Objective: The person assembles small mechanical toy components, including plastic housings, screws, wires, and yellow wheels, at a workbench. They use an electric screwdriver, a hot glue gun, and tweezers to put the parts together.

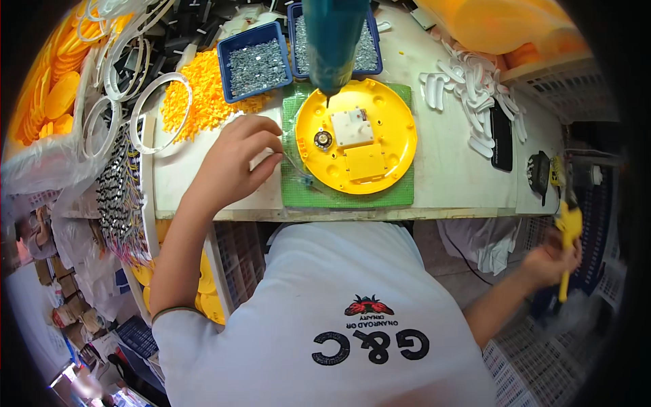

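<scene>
**Yellow shell (400, 152) lies on green mat (295, 195), and right hand (550, 261) holds another yellow part (568, 227)**

The round yellow shell is on the green mat, in front of the person, near the front edge of the table (475, 197). Its inner side is facing up. Inside it there are 3 parts: 1 white box (351, 127), 1 yellow block (365, 163) just below the box, and 1 small round black part (323, 140) at the left.

The left hand (245, 152) is at the left side of the shell, over the edge of the mat. Its fingers are bent and a little spread, with a gap between them and the thumb; I cannot tell if the tips pinch some thin thing or touch the shell. The right hand is well apart, at the far right and lower than the table edge. Its fingers are closed around the yellow part, which is somewhat blurred.

A teal power tool (336, 41) hangs with its tip over the upper left of the shell; whether it touches, I cannot tell. Behind the shell stand 2 blue trays (261, 93) with small silver pieces (256, 66). At the left of the trays is a heap of small orange-yellow pieces (203, 81). At the right lie white curved pieces (468, 81), next to a flat black object (502, 139).
</scene>
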A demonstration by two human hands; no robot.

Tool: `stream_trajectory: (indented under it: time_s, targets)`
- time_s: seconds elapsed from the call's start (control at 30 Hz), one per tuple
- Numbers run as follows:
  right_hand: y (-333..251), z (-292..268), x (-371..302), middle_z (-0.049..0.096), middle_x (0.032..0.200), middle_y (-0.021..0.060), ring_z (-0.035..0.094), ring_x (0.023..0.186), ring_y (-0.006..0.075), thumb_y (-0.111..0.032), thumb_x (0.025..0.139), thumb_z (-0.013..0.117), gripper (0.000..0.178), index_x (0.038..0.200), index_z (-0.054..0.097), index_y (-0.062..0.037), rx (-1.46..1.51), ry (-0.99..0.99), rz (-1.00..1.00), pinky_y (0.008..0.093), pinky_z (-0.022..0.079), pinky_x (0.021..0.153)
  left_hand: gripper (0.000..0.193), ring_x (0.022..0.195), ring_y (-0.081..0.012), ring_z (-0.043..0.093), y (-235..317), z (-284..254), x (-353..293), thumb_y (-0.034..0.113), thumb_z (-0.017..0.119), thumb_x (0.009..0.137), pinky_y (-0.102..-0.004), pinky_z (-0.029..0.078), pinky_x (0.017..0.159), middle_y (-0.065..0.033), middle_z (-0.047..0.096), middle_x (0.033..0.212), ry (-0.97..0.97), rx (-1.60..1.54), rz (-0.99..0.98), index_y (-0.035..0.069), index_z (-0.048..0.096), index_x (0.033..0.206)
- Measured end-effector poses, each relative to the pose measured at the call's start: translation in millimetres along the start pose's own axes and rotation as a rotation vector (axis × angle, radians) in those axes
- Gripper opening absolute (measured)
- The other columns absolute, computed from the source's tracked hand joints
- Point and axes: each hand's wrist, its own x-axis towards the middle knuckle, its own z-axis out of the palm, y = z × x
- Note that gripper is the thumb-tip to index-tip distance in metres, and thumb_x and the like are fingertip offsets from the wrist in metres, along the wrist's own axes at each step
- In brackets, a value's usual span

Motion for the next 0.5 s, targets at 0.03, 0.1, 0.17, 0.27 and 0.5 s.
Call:
stream_trajectory:
  time_s: [0.03,0.1,0.17,0.27,0.5]
  targets:
    - [2,28,-28,0.065,0.120,0.0274,0.072,0.097,0.0342,-0.011,0.099,0.054,0.041,0.136,0.053,0.0055,0.033,-0.161,0.098,0.0396,0.065,0.081,0.011,0.108,-0.0294,0.064,6,3,-4,0.007,0.075,0.087,-0.0415,0.050,0.095,-0.0084,0.068,0.111,0.000,0.009,0.001,0.007,0.069,0.097]
    - [8,73,-88,0.065,0.119,0.0232,0.070,0.098,0.0294,-0.014,0.098,0.057,0.045,0.138,0.054,0.0064,0.027,-0.303,0.169,0.0379,0.064,0.082,0.008,0.112,-0.0251,0.066,10,12,-12,0.006,0.072,0.093,-0.0390,0.051,0.097,-0.0104,0.071,0.118,0.152,-0.223,-0.151,0.006,0.067,0.099]
    - [-2,99,-138,0.066,0.112,0.0182,0.067,0.092,0.0226,-0.013,0.097,0.058,0.044,0.136,0.056,0.0069,-0.003,-0.523,0.235,0.0324,0.060,0.080,0.006,0.115,-0.0219,0.066,17,30,-19,0.007,0.069,0.096,-0.0369,0.051,0.098,-0.0107,0.071,0.121,0.201,-0.513,-0.271,0.005,0.066,0.101]
    - [-22,124,-166,0.066,0.095,0.0099,0.061,0.082,0.0144,-0.005,0.094,0.060,0.042,0.135,0.058,0.0072,-0.057,-0.896,0.231,0.0267,0.053,0.076,0.008,0.116,-0.0141,0.065,30,51,-17,0.009,0.066,0.103,-0.0312,0.052,0.098,-0.0113,0.074,0.122,0.307,-0.978,-0.426,0.002,0.065,0.106]
    - [-18,149,-184,0.069,0.093,0.0107,0.063,0.083,0.0125,-0.004,0.092,0.068,0.040,0.130,0.060,0.0064,-0.003,-0.979,0.327,0.0278,0.054,0.076,0.006,0.079,-0.0124,0.067,52,63,-3,0.008,0.071,0.098,-0.0329,0.051,0.088,-0.0043,0.073,0.094,0.340,-0.850,-0.520,0.004,0.069,0.103]
